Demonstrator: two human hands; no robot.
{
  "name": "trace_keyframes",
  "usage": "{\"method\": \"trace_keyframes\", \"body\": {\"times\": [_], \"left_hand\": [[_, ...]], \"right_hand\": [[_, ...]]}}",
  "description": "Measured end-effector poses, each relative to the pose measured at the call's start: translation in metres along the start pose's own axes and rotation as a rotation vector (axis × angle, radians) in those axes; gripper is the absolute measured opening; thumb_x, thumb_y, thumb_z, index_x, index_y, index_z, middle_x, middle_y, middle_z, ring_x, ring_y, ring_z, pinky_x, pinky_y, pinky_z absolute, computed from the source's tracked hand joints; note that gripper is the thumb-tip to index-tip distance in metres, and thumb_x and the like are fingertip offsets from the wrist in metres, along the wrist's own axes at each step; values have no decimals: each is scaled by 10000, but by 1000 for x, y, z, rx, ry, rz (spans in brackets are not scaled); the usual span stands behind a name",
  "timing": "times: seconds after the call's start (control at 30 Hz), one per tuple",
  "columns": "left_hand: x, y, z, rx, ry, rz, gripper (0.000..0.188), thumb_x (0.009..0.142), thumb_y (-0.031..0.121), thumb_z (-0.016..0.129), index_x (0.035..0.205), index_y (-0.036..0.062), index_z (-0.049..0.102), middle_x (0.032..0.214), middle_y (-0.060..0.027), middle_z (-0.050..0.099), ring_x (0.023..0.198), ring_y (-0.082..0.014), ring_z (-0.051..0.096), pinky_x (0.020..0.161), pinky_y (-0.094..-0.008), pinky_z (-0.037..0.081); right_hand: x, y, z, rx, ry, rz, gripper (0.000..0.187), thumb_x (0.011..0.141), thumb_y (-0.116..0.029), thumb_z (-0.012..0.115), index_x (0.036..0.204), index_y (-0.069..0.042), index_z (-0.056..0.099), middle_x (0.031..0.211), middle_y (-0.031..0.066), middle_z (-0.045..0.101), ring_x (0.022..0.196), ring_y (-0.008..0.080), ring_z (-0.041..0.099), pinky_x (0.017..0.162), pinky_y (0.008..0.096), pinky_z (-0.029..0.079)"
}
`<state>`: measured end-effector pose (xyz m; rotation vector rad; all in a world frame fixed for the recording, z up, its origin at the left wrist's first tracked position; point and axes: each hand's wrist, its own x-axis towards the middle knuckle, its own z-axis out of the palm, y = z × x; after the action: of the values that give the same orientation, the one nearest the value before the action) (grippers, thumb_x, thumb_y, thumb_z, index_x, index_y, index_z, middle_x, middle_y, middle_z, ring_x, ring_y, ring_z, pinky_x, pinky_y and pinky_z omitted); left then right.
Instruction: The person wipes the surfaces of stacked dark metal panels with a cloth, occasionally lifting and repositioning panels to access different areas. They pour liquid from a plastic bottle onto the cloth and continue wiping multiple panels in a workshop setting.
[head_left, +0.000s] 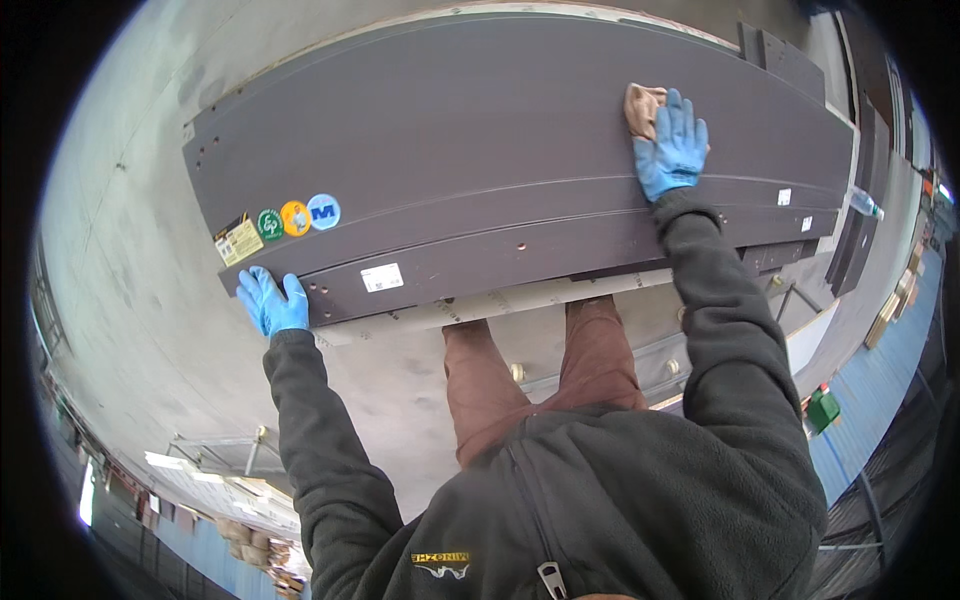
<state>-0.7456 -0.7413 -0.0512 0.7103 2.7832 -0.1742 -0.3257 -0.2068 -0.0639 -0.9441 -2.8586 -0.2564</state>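
Note:
A long dark grey panel lies flat in front of me, with a narrower dark strip along its near edge. My left hand, in a blue glove, rests open on the left end of that strip, fingers apart. Toward the far right of the panel, my right hand, also gloved in blue, holds a pinkish-beige cloth against the surface. Its fingers point away from me; the thumb is hidden. Beside the left hand are round stickers, a yellowish label and a white label.
Smaller dark boards lie beyond the right end, and a long dark board lies farther right. A clear plastic bottle rests near it. At lower right stands a green container. A metal frame stands at lower left.

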Motion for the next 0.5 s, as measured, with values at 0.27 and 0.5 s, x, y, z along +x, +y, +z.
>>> {"method": "trace_keyframes", "body": {"times": [0.27,0.5], "left_hand": [[29,223,-36,-70,6,251,1043,835,418,826,1652,17,316,1695,-325,266,1574,-500,241,1282,-566,226],[43,265,-36,108,-223,180,1277,774,596,855,1665,-53,209,1711,-353,201,1612,-467,187,1311,-510,204]], "right_hand": [[86,-211,-46,411,-222,-138,551,951,-411,630,1437,-150,628,1605,138,502,1505,413,412,1242,676,230],[28,-15,-1,459,-128,125,512,800,-469,795,1208,-167,722,1286,108,639,1130,323,587,913,535,469]]}}
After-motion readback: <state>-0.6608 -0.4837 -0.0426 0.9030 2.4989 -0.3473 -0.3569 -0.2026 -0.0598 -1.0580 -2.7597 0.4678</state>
